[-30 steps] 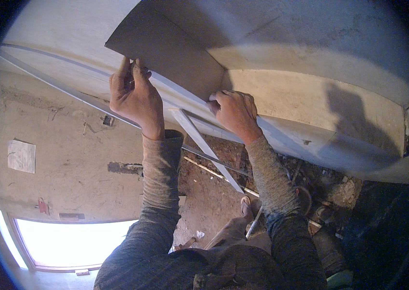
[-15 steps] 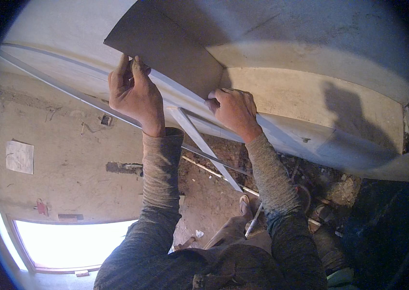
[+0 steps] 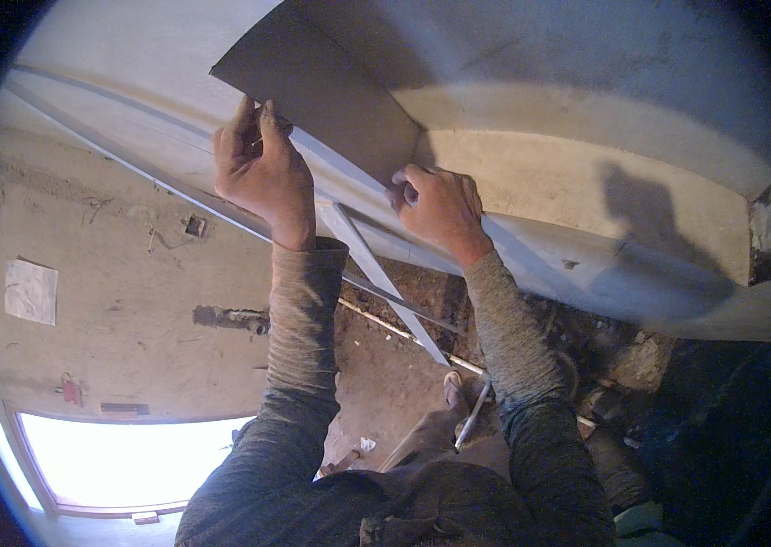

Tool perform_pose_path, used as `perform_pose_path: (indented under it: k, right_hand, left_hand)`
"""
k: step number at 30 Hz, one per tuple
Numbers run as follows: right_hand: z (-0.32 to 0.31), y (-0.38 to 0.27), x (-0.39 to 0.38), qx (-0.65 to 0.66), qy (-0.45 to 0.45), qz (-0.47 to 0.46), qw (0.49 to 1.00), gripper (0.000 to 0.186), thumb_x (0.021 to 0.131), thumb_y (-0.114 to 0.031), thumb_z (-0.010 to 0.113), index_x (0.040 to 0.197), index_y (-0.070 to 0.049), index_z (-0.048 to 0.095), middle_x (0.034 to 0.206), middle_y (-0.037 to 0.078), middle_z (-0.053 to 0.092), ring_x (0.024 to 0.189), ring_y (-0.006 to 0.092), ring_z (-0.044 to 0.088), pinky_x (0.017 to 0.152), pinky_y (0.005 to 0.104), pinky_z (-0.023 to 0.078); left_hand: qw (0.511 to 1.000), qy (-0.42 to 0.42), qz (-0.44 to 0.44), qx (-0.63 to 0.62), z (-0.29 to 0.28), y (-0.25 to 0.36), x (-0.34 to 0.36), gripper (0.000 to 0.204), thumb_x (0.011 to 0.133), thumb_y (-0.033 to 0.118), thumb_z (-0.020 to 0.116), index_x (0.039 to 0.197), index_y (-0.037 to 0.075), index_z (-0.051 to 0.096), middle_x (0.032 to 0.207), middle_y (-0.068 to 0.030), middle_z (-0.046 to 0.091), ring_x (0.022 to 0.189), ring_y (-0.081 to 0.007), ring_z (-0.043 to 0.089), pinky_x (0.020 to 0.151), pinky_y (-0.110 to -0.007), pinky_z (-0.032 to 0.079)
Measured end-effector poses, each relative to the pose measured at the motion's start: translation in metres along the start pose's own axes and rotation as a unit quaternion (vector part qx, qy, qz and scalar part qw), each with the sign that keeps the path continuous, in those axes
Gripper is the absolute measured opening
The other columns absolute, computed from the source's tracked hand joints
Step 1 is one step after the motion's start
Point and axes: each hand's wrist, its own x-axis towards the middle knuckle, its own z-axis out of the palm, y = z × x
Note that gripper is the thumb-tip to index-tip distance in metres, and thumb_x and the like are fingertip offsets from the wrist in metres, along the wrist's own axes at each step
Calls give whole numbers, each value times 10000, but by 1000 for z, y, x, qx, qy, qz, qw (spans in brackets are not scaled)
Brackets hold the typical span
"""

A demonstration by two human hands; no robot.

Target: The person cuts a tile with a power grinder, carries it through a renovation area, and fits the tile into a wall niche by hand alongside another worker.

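Note:
A dark grey-brown flat panel (image 3: 331, 87) slants across the upper middle, its lower edge running from upper left down to the right. Near the left part of that edge is my left hand (image 3: 262, 173), raised, thumb and fingertips pinched together. My right hand (image 3: 440, 205) is closed at the edge's lower right end, thumb against bent fingers. Whatever lies between the fingertips of either hand is too small or hidden to make out. Below the panel, a pale smooth strip of surface (image 3: 353, 182) passes behind both hands.
To the right is a pale recess (image 3: 531, 173) with shadows. A long thin rail (image 3: 144, 178) runs along the left, and a slanted flat bar (image 3: 390, 283) hangs below my hands. Rubble (image 3: 636, 365) and pipes lie on the dirt floor. A bright window opening (image 3: 130, 460) is at lower left.
The whole view has shifted slightly. Both hands keep nearly the same places along the panel's edge, with little change in their grip.

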Motion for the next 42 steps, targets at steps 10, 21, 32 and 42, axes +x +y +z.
perform_pose_path:
  k: [10, 21, 32, 42]
  right_hand:
    - [0, 2, 0, 5, -20, 0, 1000, 252, 845, -335, 771, 1001, -142, 733, 783, 49, 718, 751, 254, 709, 726, 428, 522]
    - [-4, -2, -1, -1, -16, 21, 1000, 249, 852, -348, 759, 1011, -159, 731, 811, 55, 725, 800, 268, 710, 760, 442, 509]
    - [0, 2, 0, -16, -25, 16, 999, 262, 850, -349, 759, 1021, -154, 723, 865, 82, 743, 859, 296, 713, 787, 452, 511]
    - [3, 5, 1, 9, -13, 18, 1000, 199, 827, -297, 730, 980, -170, 730, 901, 123, 747, 858, 348, 714, 779, 494, 523]
  left_hand:
    - [1000, 1, -12, 5, 2, -2, 0, 234, 901, 8, 724, 1129, -46, 719, 957, -85, 667, 769, -122, 687, 653, -234, 592]
    - [999, -20, 25, -1, 0, -4, -7, 315, 903, -26, 706, 1218, -16, 704, 940, -66, 644, 739, -111, 663, 655, -236, 571]
    - [998, -21, -23, -57, 0, -4, -7, 313, 920, -23, 692, 1233, -27, 679, 922, -53, 659, 752, -102, 653, 689, -236, 556]
    - [997, -5, -48, -62, 1, 2, -6, 205, 929, 34, 711, 1115, -43, 674, 851, -74, 712, 742, -112, 673, 687, -245, 555]
